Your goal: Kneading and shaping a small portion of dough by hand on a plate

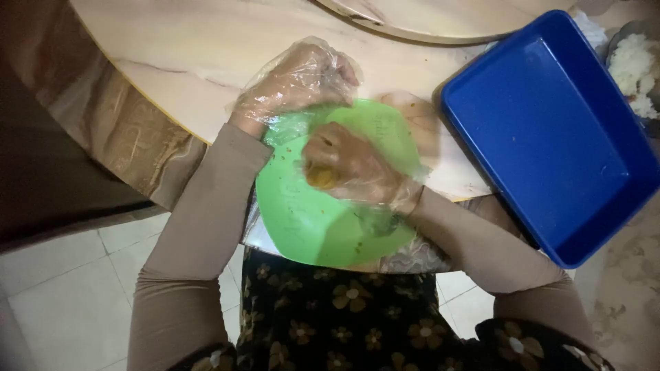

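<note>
Right hand (357, 168): gloved; closed on yellow food lump (322, 178) over green plate (309, 220)
Left hand (299, 79): gloved; curled at the plate's far rim; grip unclear
Blue tray (550, 130): rectangular; right of the plate

Green plate (302, 213); blue tray (550, 130); floral dress (344, 309)

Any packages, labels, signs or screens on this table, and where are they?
None in view: no package, label, sign or screen.
Blue tray: rectangular, empty, right side of the table.
Green plate: round, at the table edge under both gloved hands.
Right hand: holds a small yellowish lump over the plate.
</note>
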